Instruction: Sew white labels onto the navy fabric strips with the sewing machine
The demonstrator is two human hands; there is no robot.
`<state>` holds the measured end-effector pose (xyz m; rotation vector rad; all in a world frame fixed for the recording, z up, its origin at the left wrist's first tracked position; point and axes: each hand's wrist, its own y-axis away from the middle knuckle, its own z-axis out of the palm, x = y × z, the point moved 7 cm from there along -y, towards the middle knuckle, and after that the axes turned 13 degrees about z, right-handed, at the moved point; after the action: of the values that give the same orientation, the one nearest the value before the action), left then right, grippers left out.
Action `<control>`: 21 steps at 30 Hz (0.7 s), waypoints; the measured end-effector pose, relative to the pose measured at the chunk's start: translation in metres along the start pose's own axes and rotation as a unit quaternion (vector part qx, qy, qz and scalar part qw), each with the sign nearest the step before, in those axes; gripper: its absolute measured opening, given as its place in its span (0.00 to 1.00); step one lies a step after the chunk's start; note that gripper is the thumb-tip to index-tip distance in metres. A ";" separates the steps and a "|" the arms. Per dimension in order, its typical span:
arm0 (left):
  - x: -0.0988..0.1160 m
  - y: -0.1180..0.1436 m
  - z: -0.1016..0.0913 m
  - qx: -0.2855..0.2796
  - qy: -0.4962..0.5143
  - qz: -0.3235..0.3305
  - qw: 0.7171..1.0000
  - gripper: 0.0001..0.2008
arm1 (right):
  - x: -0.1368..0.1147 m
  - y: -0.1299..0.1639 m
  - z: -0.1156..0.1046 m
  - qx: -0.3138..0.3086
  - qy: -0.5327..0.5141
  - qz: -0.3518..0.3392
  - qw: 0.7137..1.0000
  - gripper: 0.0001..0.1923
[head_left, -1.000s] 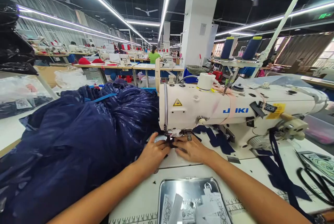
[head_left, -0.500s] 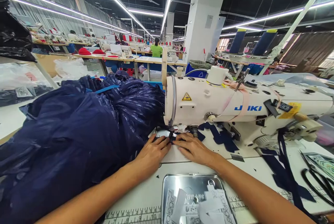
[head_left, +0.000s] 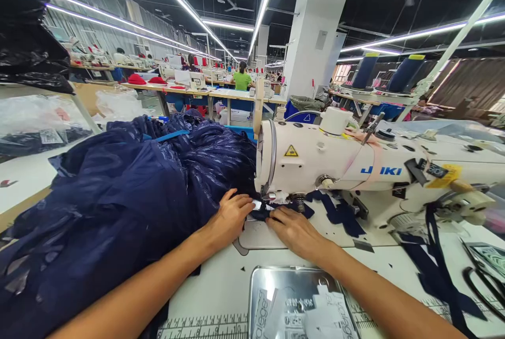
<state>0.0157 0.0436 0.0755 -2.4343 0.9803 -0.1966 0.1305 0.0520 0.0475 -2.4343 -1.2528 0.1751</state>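
A white sewing machine (head_left: 315, 155) stands before me, its needle area low at its left end. At the left of the presser foot, my left hand (head_left: 229, 219) has its fingers closed on the edge of navy fabric (head_left: 259, 215). My right hand (head_left: 295, 229) is just right of the foot, fingers bent and pressed together on the same fabric; its fingertips are partly hidden. Both hands lie low on the machine bed. A large heap of navy garments (head_left: 130, 197) spreads beside my left forearm, reaching up to the machine head.
A metal tray (head_left: 256, 276) with white printed labels (head_left: 303, 312) lies in front, over a printed ruler (head_left: 205, 323). Navy scraps (head_left: 339, 215) lie on the bed. Black scissors (head_left: 479, 281) and navy strips (head_left: 437, 265) are at right. Two thread cones (head_left: 402, 73) stand behind.
My left hand has shifted left, away from the presser foot, and the gap between my hands is wider. My right hand has drawn slightly back toward me. The view has swung a little left.
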 end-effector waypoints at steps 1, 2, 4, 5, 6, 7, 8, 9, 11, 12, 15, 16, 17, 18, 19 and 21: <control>0.003 0.000 0.001 0.000 0.014 0.011 1.000 0.18 | 0.000 0.000 -0.001 0.004 -0.003 0.001 1.000 0.13; 0.005 0.000 0.003 -0.005 0.025 0.018 1.000 0.17 | -0.001 0.000 -0.003 0.008 -0.005 0.002 1.000 0.13; 0.006 0.000 0.007 -0.019 0.042 0.020 0.999 0.14 | -0.002 0.000 -0.006 0.015 -0.011 0.003 1.000 0.13; 0.007 0.000 0.008 -0.028 0.047 0.020 0.998 0.13 | -0.002 -0.001 -0.008 0.017 -0.013 0.004 1.000 0.13; 0.006 0.001 0.010 -0.038 0.049 0.020 0.998 0.12 | -0.002 -0.001 -0.009 0.018 -0.014 0.004 1.000 0.14; 0.006 0.001 0.011 -0.045 0.051 0.020 0.997 0.12 | -0.002 -0.001 -0.010 0.017 -0.015 0.004 1.000 0.14; 0.005 0.001 0.012 -0.050 0.050 0.020 0.997 0.12 | -0.002 -0.001 -0.011 0.015 -0.016 0.004 1.000 0.14; 0.005 0.000 0.013 -0.054 0.050 0.022 0.997 0.13 | -0.001 -0.001 -0.011 0.013 -0.015 0.004 1.000 0.14; 0.005 0.000 0.014 -0.054 0.044 0.033 0.997 0.12 | 0.000 -0.001 -0.011 0.008 -0.015 0.004 1.000 0.14; 0.005 0.000 0.014 -0.052 0.040 0.041 0.997 0.12 | 0.001 -0.001 -0.011 0.006 -0.016 0.003 1.000 0.14; 0.007 0.000 0.016 -0.048 0.028 0.072 0.996 0.14 | 0.003 -0.002 -0.009 0.000 -0.022 -0.001 1.000 0.14; 0.008 0.000 0.017 -0.050 0.026 0.081 0.995 0.15 | 0.004 -0.002 -0.008 -0.002 -0.024 -0.004 1.000 0.14; 0.008 0.000 0.018 -0.054 0.025 0.090 0.994 0.16 | 0.005 -0.002 -0.008 -0.003 -0.027 -0.005 1.000 0.13; 0.008 0.001 0.019 -0.056 0.024 0.097 0.993 0.17 | 0.005 -0.002 -0.007 -0.003 -0.029 -0.005 1.000 0.13; 0.008 0.001 0.021 -0.060 0.024 0.102 0.993 0.18 | 0.006 -0.002 -0.007 -0.003 -0.031 -0.004 1.000 0.14; 0.008 0.001 0.022 -0.065 0.019 0.107 0.992 0.18 | 0.007 -0.002 -0.007 -0.002 -0.034 -0.001 0.999 0.14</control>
<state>0.0277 0.0466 0.0560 -2.4251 1.2994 -0.1065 0.1349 0.0569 0.0549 -2.4483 -1.2862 0.2567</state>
